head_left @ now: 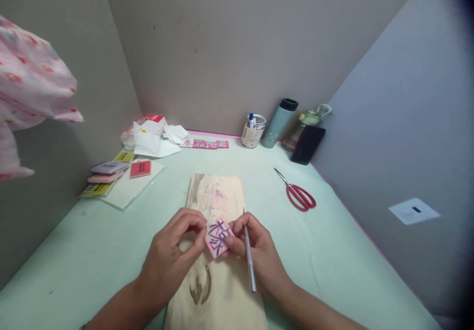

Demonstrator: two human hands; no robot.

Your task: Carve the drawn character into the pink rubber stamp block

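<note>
A small pink square with a purple written character [217,238] is held up above a wooden board [229,300]. My right hand [255,246] grips the square's right side between thumb and fingers. The same hand also holds a slim silver craft knife [250,263], its tip pointing away from me. At the square's left edge, my left hand [177,251] is closed in a pinch. Whether those fingertips hold the edge or a tiny scrap cannot be made out. Purple marks and pink crumbs lie on the far part of the board.
Red-handled scissors [300,198] lie to the right. Behind stand a pen tin [252,135], a teal bottle [278,125], a green-lidded bottle [310,118] and a phone [308,145]. Lettered pink pieces [205,144], tissues [148,142] and small coloured packets [107,172] sit back left.
</note>
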